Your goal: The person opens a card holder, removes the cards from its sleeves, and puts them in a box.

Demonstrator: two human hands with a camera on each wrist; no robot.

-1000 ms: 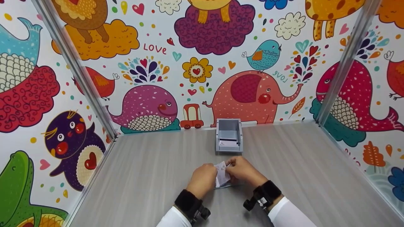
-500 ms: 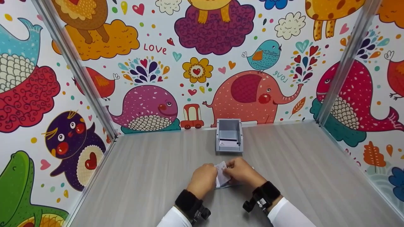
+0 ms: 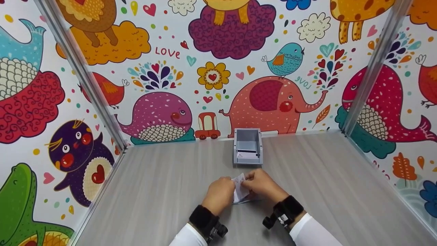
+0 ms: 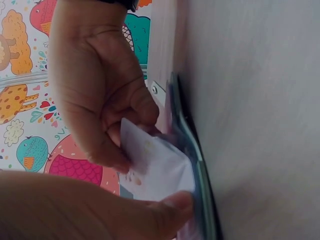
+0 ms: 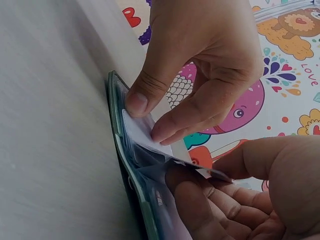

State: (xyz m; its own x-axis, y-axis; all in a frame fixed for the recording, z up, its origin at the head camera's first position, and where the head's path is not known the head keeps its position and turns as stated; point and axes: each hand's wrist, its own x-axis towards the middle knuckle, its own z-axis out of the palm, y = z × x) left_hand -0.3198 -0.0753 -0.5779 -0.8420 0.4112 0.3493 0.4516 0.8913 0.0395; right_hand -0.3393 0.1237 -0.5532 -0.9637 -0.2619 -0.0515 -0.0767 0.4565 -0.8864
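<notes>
A dark green card holder [image 5: 116,107] with clear plastic sleeves lies opened on the table, mostly hidden by the hands in the head view. My left hand [image 3: 220,193] keeps its thumb on the sleeve's edge, and its bent fingers touch the white sheet there. My right hand [image 3: 261,184] pinches the far corner of a white card [image 4: 155,162] with small printed marks between thumb and finger. The card stands tilted up from the sleeves, its near end beside the left thumb. Other right-hand fingers reach under the card, against the clear sleeve.
A grey open-fronted bin [image 3: 248,147] stands at the back of the wood-grain table [image 3: 164,181], beyond the hands, with several cards [image 3: 247,154] in it. Walls [image 3: 211,44] printed with cartoon animals and metal posts [image 3: 370,71] enclose the table.
The right fingertips have shifted slightly left over the card. The left hand stays in place, and so does the bin.
</notes>
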